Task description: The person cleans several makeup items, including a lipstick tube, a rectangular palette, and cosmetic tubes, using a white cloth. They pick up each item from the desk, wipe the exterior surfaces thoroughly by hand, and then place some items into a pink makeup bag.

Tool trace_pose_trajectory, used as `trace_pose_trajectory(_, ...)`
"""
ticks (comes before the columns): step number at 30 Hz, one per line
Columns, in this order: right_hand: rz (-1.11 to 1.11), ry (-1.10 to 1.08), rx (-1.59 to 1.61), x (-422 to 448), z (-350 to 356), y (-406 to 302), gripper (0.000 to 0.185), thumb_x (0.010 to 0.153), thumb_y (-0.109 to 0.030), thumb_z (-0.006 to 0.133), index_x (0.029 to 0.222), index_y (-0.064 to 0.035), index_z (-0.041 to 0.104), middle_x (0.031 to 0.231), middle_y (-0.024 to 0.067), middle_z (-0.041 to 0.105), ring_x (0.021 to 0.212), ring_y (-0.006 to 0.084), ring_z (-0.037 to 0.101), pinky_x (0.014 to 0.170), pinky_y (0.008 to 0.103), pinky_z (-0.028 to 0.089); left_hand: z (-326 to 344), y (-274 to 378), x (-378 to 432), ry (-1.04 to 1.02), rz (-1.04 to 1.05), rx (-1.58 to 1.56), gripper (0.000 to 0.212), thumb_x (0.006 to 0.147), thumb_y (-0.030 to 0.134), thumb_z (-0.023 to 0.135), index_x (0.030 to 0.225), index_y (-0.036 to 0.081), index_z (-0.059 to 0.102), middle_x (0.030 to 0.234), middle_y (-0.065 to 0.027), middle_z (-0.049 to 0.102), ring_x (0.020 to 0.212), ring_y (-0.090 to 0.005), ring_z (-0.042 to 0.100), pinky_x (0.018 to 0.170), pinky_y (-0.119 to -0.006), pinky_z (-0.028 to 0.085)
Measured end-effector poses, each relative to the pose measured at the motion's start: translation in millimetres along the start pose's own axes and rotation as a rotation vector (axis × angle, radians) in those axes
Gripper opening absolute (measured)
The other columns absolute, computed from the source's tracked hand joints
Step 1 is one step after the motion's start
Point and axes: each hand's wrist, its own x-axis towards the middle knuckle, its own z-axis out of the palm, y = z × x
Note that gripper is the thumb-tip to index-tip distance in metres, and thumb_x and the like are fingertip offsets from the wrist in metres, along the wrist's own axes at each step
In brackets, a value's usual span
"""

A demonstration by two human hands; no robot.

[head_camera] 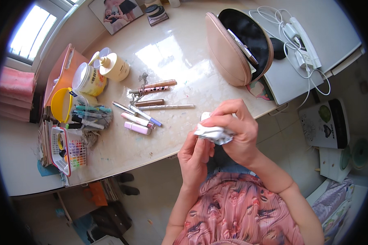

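Note:
Just past the desk's front edge, my right hand (pixel 240 134) pinches a crumpled white wipe or cloth (pixel 216 134) with a silvery sheen. My left hand (pixel 194 153) has its thumb and fingers closed at the wipe's lower left side. A small pale rounded end (pixel 205 115) shows above the wipe by my right fingertips; the rest of that item is hidden. On the desk to the left lie several makeup pens, among them a silver pencil (pixel 167 107), a brown tube (pixel 149 103), a pink-and-white tube (pixel 138 120) and a lilac rectangular tube (pixel 137 128).
An unzipped pink cosmetic bag (pixel 225 52) stands near a laptop (pixel 289 82) with white cables and a power strip (pixel 305 41). At left are a pump bottle (pixel 115 67), a jar (pixel 89 79), a clear pen holder (pixel 93 118) and a white basket (pixel 69 150).

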Motion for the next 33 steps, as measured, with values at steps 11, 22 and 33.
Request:
trace_pose_trajectory(11, -0.021, -0.025, -0.068, -2, 11, -3, 0.036, 0.062, -0.003, 0.08, 0.097, -0.0121, 0.076, 0.095, 0.0054, 0.055, 0.086, 0.0203, 0.059, 0.07, 0.0306, 0.051, 1, -1, -9, 0.074, -0.271, -0.208, 0.032, 0.101, 0.032, 0.055, 0.118, 0.004, 0.055, 0.08, 0.0026, 0.052, 0.067, -0.0086, 0.044, 0.051, -0.021, 0.033)
trace_pose_trajectory(22, 0.039, -0.152, 0.027, -13, 17, -9, 0.028, 0.064, -0.002, 0.082, 0.089, -0.0126, 0.078, 0.088, 0.0022, 0.056, 0.082, 0.0176, 0.059, 0.072, 0.0278, 0.05, -5, -3, -11, 0.053, -0.299, -0.418, 0.04, 0.104, 0.026, 0.046, 0.138, 0.005, 0.048, 0.125, -0.0046, 0.059, 0.114, -0.0179, 0.057, 0.095, -0.035, 0.05)
trace_pose_trajectory(33, 0.061, -0.239, -0.001, -15, 7, -14, 0.029, 0.063, -0.001, 0.08, 0.089, -0.0121, 0.077, 0.088, 0.0033, 0.058, 0.081, 0.0204, 0.061, 0.071, 0.0297, 0.051, -6, -11, -12, 0.128, -0.375, -0.503, 0.039, 0.103, 0.026, 0.05, 0.136, 0.006, 0.049, 0.116, -0.0047, 0.062, 0.098, -0.0152, 0.06, 0.071, -0.031, 0.051)
